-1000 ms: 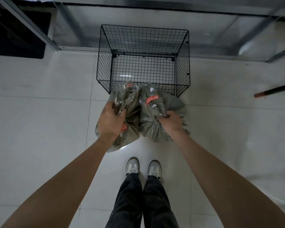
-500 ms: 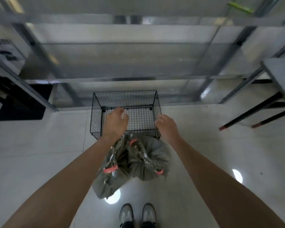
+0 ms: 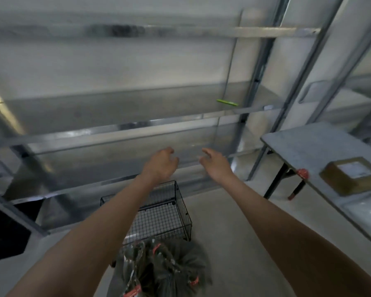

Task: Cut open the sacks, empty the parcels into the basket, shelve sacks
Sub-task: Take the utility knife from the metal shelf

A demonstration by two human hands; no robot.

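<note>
Sacks point(image 3: 159, 269) on floor; both hands' fingers point(image 3: 169, 151) loosely spread, empty.

White label on cardboard box point(image 3: 354, 177), print seemingly too blurred to read, no legible text

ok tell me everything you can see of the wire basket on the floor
The wire basket is a black, open-topped box of thin metal grid panels joined at the corners by small black connectors. It stands upright on the pale floor in front of the metal shelving. No parcels show inside the visible part. The person's left forearm hides its left side. Grey sacks lie bunched against its near edge. Neither hand touches it.
</note>
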